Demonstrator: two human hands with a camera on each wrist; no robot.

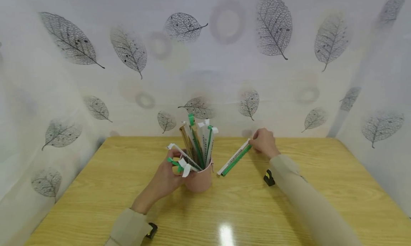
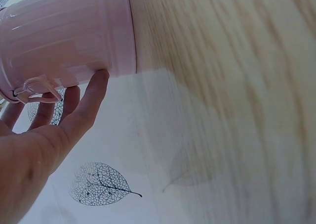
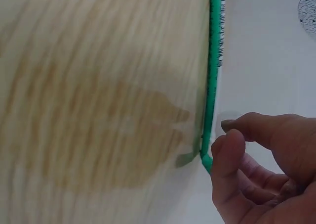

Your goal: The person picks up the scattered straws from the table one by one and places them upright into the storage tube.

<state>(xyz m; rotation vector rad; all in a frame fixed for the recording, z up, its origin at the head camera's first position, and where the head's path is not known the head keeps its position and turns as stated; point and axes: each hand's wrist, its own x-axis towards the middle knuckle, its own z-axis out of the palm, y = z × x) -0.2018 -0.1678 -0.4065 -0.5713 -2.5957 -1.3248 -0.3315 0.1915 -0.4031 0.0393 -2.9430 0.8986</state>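
Note:
A pink bucket-shaped holder [image 1: 199, 181] with a small side handle stands on the table, packed with wrapped straws [image 1: 200, 142] in green, white and brown. Their flattened wrapper ends stick up, and some lean over the left rim. My left hand [image 1: 168, 174] grips the holder's left side; in the left wrist view its fingertips lie against the wall and by the handle [image 2: 37, 89]. Right of the holder, a green wrapped straw [image 1: 236, 161] and a white wrapped straw [image 1: 233, 156] lie side by side, slanting. My right hand [image 1: 264, 142] pinches at their far end, partly hiding the tips.
The wooden table [image 1: 96, 189] meets a pale leaf-printed curtain [image 1: 218, 74] at the back and both sides. A black wrist mount [image 1: 269, 178] shows by the right sleeve, and another mount [image 1: 152, 231] by the left sleeve.

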